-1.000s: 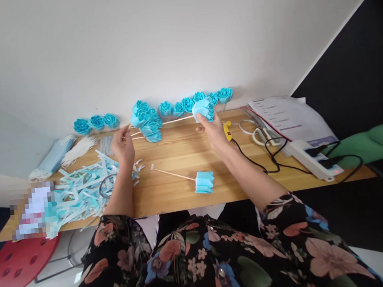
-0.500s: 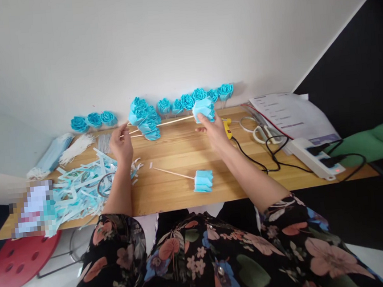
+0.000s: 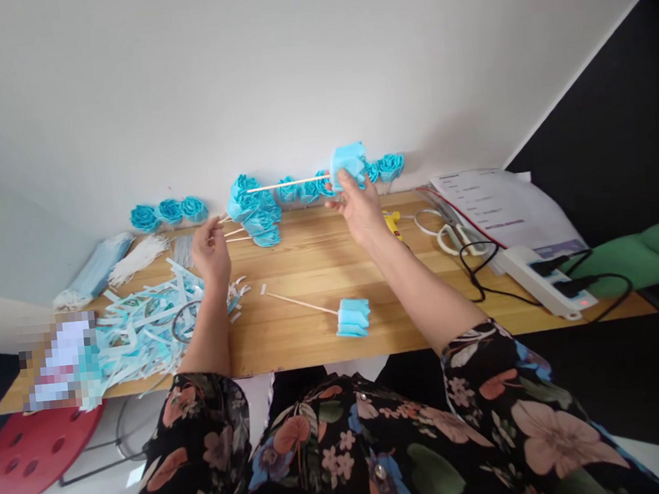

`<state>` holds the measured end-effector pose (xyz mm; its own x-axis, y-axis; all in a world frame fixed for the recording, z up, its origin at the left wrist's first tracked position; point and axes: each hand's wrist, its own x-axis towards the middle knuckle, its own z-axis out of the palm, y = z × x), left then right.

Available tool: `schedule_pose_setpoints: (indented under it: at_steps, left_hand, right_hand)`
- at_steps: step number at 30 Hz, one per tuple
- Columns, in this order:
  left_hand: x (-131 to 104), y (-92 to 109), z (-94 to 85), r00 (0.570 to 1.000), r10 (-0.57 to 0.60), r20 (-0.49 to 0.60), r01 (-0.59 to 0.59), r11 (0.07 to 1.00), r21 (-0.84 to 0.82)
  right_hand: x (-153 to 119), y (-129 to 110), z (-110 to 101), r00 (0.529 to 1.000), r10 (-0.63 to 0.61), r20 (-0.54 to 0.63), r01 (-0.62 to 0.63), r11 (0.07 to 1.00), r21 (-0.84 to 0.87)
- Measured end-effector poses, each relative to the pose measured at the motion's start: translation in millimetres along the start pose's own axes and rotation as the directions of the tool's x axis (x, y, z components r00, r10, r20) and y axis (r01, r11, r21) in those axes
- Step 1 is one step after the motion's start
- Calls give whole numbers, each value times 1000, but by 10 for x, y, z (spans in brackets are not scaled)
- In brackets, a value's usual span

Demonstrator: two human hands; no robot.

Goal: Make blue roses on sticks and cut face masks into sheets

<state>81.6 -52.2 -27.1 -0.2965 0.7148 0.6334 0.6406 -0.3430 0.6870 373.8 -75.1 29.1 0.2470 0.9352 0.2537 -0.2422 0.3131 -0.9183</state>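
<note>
My left hand (image 3: 210, 250) is closed round the thin wooden sticks of a small bunch of blue paper flowers (image 3: 254, 206), whose heads point right. My right hand (image 3: 357, 202) grips a single blue paper flower (image 3: 348, 165) by its head. The stick of that flower reaches left, its tip in front of the bunch. Another blue flower on a stick (image 3: 352, 317) lies on the wooden table (image 3: 297, 273) nearer my body. Along the wall stands a row of blue flowers (image 3: 170, 211), partly hidden behind the bunch and my right hand.
Blue and white strips (image 3: 145, 324) are heaped at left, near folded blue sheets (image 3: 94, 269) and white loops (image 3: 140, 257). On the right are a yellow glue gun (image 3: 392, 224), scissors (image 3: 450, 240), papers (image 3: 505, 208) and a power strip (image 3: 540, 282) with black cables. A red stool (image 3: 42, 457) stands below.
My right hand has raised its flower and turned it. The stick, earlier reaching towards my left hand, has drawn away to the right and sits higher. My left hand still holds the bunch.
</note>
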Motion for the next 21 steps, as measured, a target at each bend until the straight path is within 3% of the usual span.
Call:
schedule_pose_setpoints:
  at_steps: [4, 8, 11, 15, 18, 21]
  left_hand:
    - [25, 11, -76, 997, 19, -69, -17, 999, 32]
    - [73, 286, -272, 973, 188, -132, -185, 982, 30]
    - [125, 654, -419, 928, 372, -22, -371, 927, 62]
    - [159, 1030, -460, 884, 413, 218, -427, 904, 17]
    - [127, 1083, -403, 885, 386, 260, -397, 918, -8]
    - [130, 993, -392, 901, 355, 248, -365, 931, -7]
  right_hand:
    - [87, -35, 161, 1000, 4, 30, -3, 999, -49]
    - [7, -221, 249, 989, -83, 123, 96, 990, -105]
    - [-120, -423, 357, 960, -150, 236, 183, 975, -124]
    - [-271, -581, 543, 913, -185, 362, 255, 954, -156]
    - [-340, -595, 616, 888, -171, 427, 266, 948, -174]
    - [-365, -551, 574, 863, -171, 476, 279, 946, -164]
